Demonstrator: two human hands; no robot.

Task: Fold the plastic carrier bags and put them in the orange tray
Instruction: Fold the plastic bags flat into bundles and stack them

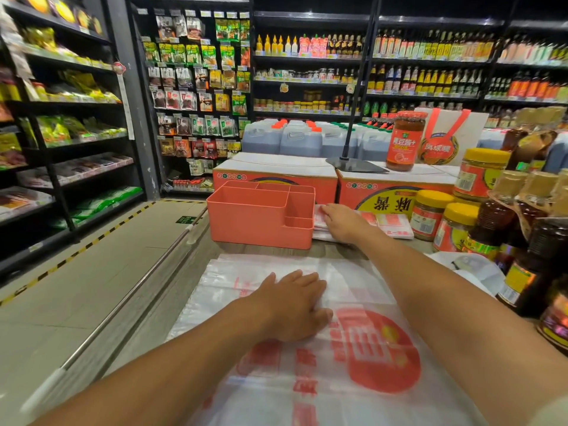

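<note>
Fingers (pixel 307 281) of your left hand (pixel 295 305) lie flat, pressing the unfolded carrier bag (pixel 353 348) to the table (pixel 338 249). Your right hand (pixel 341 222) rests straight-fingered on the folded bags (pixel 395 224) — beside the orange tray (pixel 261 219), not inside. Slippery plastic may spring open when lifted — or slide.

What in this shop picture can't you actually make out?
All in the head view:
- Floor of the orange tray: hidden by its own front wall, so it is unclear whether any bags lie inside.
- Folded bag stack: the right hand covers its left end, so the bags cannot be counted.
- Spread bag: its near end is cut off by the bottom edge, and the left hand covers some print.
- Shelf price tags: too small and blurred to read.
</note>
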